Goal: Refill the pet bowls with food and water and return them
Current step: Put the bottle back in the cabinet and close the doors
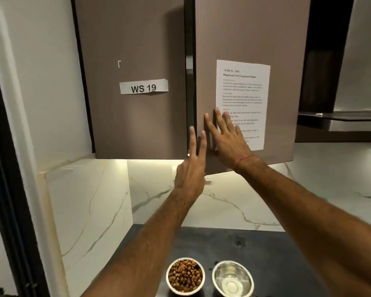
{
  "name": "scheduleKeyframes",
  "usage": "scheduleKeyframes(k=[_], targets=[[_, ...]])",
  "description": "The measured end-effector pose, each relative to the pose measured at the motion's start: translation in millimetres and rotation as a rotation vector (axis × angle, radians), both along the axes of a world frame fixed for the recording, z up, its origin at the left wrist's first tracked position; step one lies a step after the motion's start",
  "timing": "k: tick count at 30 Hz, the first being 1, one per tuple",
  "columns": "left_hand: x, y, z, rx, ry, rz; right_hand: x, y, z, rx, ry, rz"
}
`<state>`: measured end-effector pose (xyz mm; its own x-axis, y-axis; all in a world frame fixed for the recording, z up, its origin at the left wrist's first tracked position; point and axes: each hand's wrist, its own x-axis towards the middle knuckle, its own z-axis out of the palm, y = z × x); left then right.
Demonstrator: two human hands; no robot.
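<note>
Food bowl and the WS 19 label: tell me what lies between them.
In the head view, the left hand and its forearm cross the stretch between the food bowl and the WS 19 label, over pale marble backsplash and dark counter.

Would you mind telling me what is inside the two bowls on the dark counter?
The left bowl holds brown kibble, heaped near its rim. The steel bowl beside it looks to hold clear water; its bottom shows through. The bowls' lower edges are cut off by the frame.

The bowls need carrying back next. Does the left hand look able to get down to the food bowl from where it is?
Probably yes. The left hand is up at the cabinet door, fingers straight and holding nothing, and the food bowl sits uncovered on the dark counter below, with nothing between.
</note>
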<state>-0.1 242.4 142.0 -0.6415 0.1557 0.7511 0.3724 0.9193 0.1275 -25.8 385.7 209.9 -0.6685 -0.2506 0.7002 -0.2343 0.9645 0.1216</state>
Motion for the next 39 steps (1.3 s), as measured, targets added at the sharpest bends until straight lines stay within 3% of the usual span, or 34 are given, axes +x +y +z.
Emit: scheduleKeyframes(k=[10, 39], targets=[[-85, -20, 7, -0.26, -0.049, 0.181, -93, 7, -21, 0.092, 0.077, -0.009], [-196, -34, 7, -0.227, -0.019, 0.082, -188, 20, -43, 0.185, 0.22, -0.089]])
